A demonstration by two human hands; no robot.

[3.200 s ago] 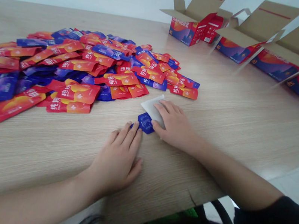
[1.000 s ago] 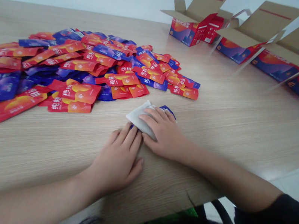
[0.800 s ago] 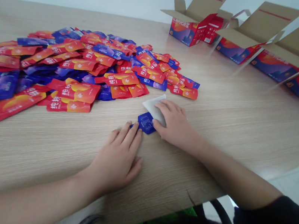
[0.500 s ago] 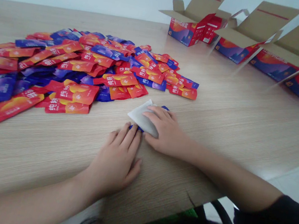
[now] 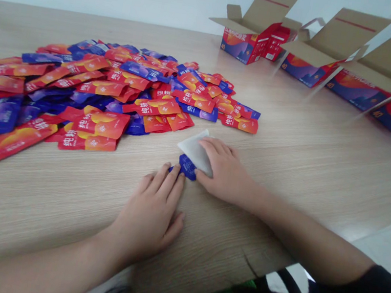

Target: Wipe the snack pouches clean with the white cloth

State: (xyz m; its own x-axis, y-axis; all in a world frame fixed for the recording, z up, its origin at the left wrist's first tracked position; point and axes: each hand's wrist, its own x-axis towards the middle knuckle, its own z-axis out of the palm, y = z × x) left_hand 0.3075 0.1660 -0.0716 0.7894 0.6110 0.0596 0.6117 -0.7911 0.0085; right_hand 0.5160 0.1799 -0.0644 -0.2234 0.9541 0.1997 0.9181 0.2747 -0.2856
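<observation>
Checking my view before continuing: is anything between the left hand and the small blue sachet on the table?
Nothing visible does. The fingertips of the left hand touch the blue sachet. The white packet lies on the sachet's far side, under the right hand, not between them.

At lower centre of the frame, a plain white sachet (image 5: pixel 193 149) lies slanted, its edge touching a small dark-blue printed packet (image 5: pixel 187 167).

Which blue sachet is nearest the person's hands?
The blue sachet between the left hand and right hand, lying apart from the heap of sachets.
</observation>
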